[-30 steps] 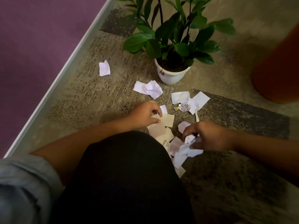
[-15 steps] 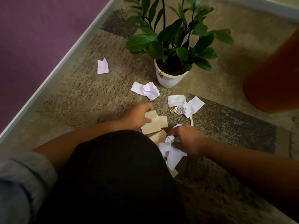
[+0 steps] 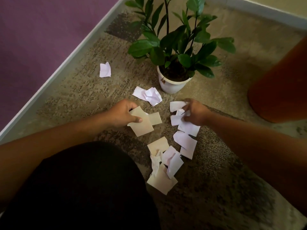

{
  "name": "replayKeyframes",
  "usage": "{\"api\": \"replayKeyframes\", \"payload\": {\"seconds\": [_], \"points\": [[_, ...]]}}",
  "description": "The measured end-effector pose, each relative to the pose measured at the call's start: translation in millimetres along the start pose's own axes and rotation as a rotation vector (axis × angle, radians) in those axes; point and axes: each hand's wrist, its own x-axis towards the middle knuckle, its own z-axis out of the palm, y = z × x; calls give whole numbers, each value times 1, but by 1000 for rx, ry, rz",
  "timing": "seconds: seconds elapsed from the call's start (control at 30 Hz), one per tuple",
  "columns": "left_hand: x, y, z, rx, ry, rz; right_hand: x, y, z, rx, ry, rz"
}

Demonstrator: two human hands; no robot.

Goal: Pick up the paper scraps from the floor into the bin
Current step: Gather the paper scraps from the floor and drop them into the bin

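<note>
Both arms reach forward and down, hands apart, low over the carpet (image 3: 216,188).

Left hand (image 3: 123,114): knuckles up, thumb pressed across 2 tan scraps (image 3: 142,127), fingers curled under them.

Right hand (image 3: 196,112): fingers bunched round a wad of white scraps (image 3: 176,119). I see at least 3 pieces, exact count unclear.

Loose on the floor:
- 1 single scrap (image 3: 105,70) near the wall
- 2 overlapping white ones (image 3: 149,96) just beside the pot (image 3: 172,85)
- a heap (image 3: 166,165) by my view of the knee (image 3: 83,188), 2 tan plus several white; I can't count those

1 orange container (image 3: 282,80) sits at the right edge. I can't tell if it's the bin.
</note>
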Motion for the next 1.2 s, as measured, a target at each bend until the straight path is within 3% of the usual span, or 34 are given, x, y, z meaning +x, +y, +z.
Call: {"api": "replayKeyframes", "payload": {"seconds": [0.1,0.23,0.4,0.67,0.87,1.03,1.2], "points": [[-6,-6,-1,-36,-7,-30,4,-4,17,-147,-32,-22],[-7,0,-3,-60,32,-20,-2,-12,20,-153,93,14],[-1,32,-16,-34,3,46,-11,-12,1,-183,45,-42],[-5,141,-15,71,-375,170,-42,7,-63,-78,32,-106],[-10,241,5,94,-359,338,-103,19,-143,-162,35,-117],[-7,306,18,9,-172,422,-145,52,-209,0,371,-36],[19,368,48,-201,-12,333,-182,119,-271,166,667,152]]}}
